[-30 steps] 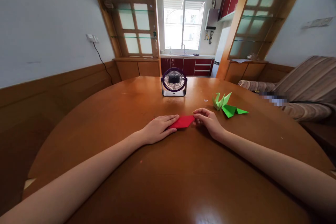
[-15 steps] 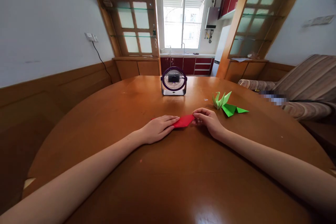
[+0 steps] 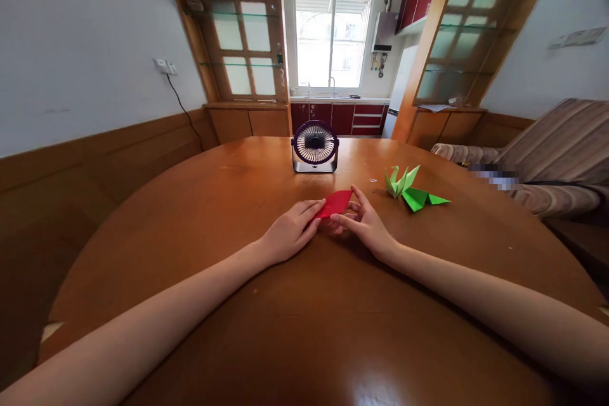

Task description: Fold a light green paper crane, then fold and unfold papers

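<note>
A piece of folded red paper (image 3: 335, 203), pointed at its right end, is between my two hands, tilted up a little over the table. My left hand (image 3: 295, 228) is closed on its left end, fingers on top and thumb along the near edge, hiding that part. My right hand (image 3: 365, 225) has the index fingertip at the paper's far right corner and the thumb at its near edge, with the other fingers curled behind and below it. To the right of this hand stand a light green origami crane (image 3: 398, 183) and a darker green folded paper piece (image 3: 417, 199).
A small desk fan (image 3: 314, 146) stands on the brown wooden table (image 3: 266, 330) beyond my hands. A tiny whitish scrap (image 3: 373, 181) lies near the crane. At the right, past the table edge, is a striped armchair (image 3: 547, 146).
The red paper has turned, its right end lifting up and away from me. My right hand has shifted left and spread its index finger and thumb along it. My left hand moved slightly right.
</note>
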A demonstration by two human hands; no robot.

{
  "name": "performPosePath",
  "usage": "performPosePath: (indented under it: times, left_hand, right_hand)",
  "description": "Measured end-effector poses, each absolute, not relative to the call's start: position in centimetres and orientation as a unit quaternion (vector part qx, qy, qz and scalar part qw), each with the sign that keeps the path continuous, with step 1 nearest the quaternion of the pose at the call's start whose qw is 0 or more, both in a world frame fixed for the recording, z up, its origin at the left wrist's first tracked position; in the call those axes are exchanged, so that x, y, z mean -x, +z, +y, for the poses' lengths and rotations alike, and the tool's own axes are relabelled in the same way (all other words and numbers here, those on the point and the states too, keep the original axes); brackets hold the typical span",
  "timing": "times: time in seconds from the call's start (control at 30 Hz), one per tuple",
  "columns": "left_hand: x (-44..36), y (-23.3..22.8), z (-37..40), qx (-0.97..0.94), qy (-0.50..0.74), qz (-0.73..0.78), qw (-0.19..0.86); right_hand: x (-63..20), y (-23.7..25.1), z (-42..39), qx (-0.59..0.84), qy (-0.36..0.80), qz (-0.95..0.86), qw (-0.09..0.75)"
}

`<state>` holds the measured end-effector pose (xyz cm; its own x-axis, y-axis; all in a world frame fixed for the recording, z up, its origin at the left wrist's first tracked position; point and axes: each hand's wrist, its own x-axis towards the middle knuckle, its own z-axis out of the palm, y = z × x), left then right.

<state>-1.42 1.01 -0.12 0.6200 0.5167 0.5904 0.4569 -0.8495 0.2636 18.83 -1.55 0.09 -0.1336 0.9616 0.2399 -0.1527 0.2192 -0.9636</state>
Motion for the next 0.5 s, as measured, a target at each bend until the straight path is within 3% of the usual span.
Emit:
performPosePath:
  times: [0.5]
  left_hand:
    - [0.96,0.26,0.4,-0.898,0.343,0.263,0.084]
  right_hand:
    - [-18.63,-0.22,-1.58,0.353,0.471,-0.591,0.551]
